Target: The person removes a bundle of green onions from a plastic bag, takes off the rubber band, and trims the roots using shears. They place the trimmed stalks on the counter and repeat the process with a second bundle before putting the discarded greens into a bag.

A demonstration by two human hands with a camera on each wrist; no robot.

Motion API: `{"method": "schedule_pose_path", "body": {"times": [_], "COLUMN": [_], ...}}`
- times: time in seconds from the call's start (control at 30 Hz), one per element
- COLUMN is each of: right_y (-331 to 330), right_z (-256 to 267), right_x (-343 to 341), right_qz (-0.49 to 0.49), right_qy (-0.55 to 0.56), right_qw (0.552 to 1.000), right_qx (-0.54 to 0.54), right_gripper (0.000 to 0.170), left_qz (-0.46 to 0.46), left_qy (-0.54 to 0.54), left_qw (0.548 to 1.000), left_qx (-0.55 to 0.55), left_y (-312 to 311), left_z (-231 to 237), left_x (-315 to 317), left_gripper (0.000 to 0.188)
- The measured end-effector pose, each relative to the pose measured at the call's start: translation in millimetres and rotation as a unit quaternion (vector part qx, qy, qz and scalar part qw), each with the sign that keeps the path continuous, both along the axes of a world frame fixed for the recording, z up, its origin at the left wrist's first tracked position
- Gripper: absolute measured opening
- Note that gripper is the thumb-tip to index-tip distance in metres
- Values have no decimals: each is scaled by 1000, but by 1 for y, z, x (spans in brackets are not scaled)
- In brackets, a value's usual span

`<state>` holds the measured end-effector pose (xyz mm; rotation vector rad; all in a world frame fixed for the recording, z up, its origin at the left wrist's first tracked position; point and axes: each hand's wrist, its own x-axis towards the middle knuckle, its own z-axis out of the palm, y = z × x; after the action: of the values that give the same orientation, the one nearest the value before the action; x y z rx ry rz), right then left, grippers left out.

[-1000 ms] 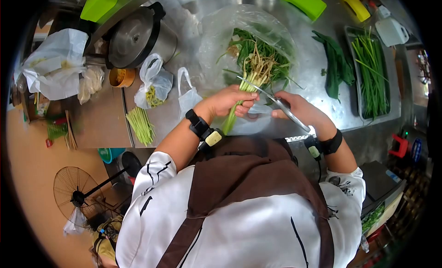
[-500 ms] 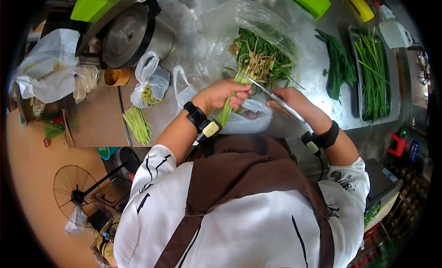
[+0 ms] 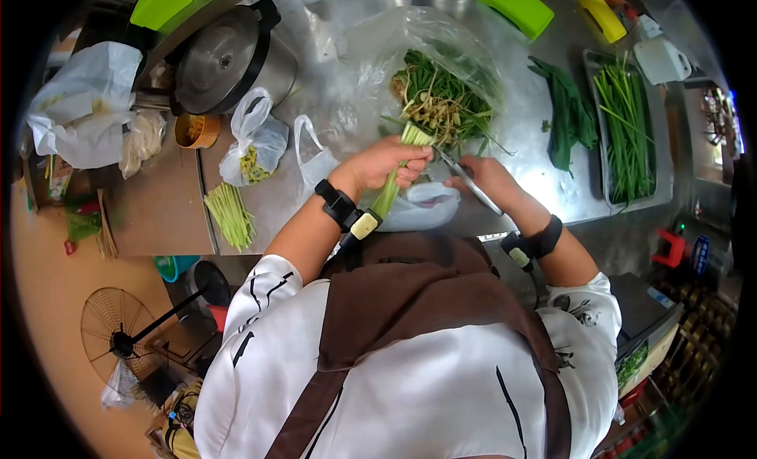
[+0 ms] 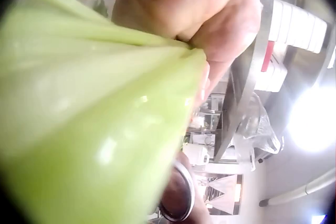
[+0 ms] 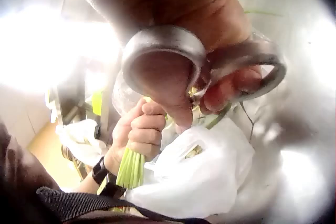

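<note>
In the head view my left hand (image 3: 386, 161) grips a bundle of pale green stalks (image 3: 415, 134), its fingers wrapped round it. The top ends look evenly cut. The stalks (image 4: 100, 108) fill much of the left wrist view. My right hand (image 3: 498, 183) holds metal scissors (image 3: 476, 192), whose blades point at the bundle just above my left hand. One scissor ring (image 5: 164, 39) shows large in the right wrist view, with fingers through the handles. Past the bundle lies a heap of leafy greens with straw-coloured roots (image 3: 448, 116), on a clear plastic sheet or bag (image 3: 363, 57).
A white plastic bag (image 3: 426, 208) lies under the hands. Right are dark green leaves (image 3: 569, 116) and a metal tray (image 3: 593, 143) of long green stems. Left stand a lidded pot (image 3: 225, 61), a tied bag (image 3: 272, 136) and trimmed stalks (image 3: 229, 214).
The rooty ends have come off the bundle in my left hand, leaving flat-cut tops. The scissors have shifted slightly left and down, closer to my left hand.
</note>
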<state>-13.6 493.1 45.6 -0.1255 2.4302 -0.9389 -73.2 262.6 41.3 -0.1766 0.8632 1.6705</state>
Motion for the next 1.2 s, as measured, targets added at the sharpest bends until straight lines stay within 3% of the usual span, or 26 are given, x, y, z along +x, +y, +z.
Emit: {"method": "schedule_pose_path", "body": {"times": [0.13, 0.17, 0.23, 0.3, 0.47, 0.53, 0.6, 0.77, 0.9, 0.97, 1.03, 1.07, 1.17, 1.2], "right_y": [5, 3, 2, -1, -11, -15, -22, -30, -15, -7, 2, 3, 10, 12], "right_z": [2, 5, 16, 19, 16, 14, 14, 37, 35, 36, 27, 34, 33, 32], "right_x": [7, 9, 13, 19, 30, 33, 34, 40, 57, 71, 88, 94, 106, 110], "right_qz": [-106, -94, -183, -176, -181, -194, -199, -231, -288, -324, -349, -356, -393, -413], "right_qy": [-6, -4, -96, -75, -28, -35, -39, 9, 34, 31, 38, 33, 15, -4], "right_qw": [991, 992, 970, 973, 976, 972, 970, 966, 949, 934, 922, 921, 906, 893], "right_qx": [-78, -84, -124, -128, -115, -127, -137, -120, -126, -148, -164, -153, -154, -177], "right_gripper": [43, 43, 41, 39, 32, 30, 31, 32, 32, 33, 34, 34, 33, 33], "left_qz": [41, 55, 84, 104, 220, 312, 319, 227, 125, 111, 67, 109, 48, 50], "left_qy": [94, 133, 179, 200, 174, 131, 108, 79, 120, 114, 21, 26, 62, 73], "left_qw": [994, 988, 978, 972, 955, 938, 939, 967, 976, 975, 997, 992, 997, 995], "left_qx": [29, 50, 62, 63, 93, 68, 72, 80, 135, 157, 15, -50, 15, -38], "left_y": [-13, -19, -34, -51, -107, -120, -116, -57, -12, 8, 19, 24, 24, 28], "left_z": [31, 37, 54, 71, 75, 69, 61, 66, 80, 65, 11, -3, 1, 1], "left_x": [15, 21, 32, 43, 69, 74, 70, 38, 17, 0, -28, -26, -25, -27], "left_gripper": [12, 13, 15, 20, 28, 33, 35, 38, 38, 37, 36, 35, 37, 39]}}
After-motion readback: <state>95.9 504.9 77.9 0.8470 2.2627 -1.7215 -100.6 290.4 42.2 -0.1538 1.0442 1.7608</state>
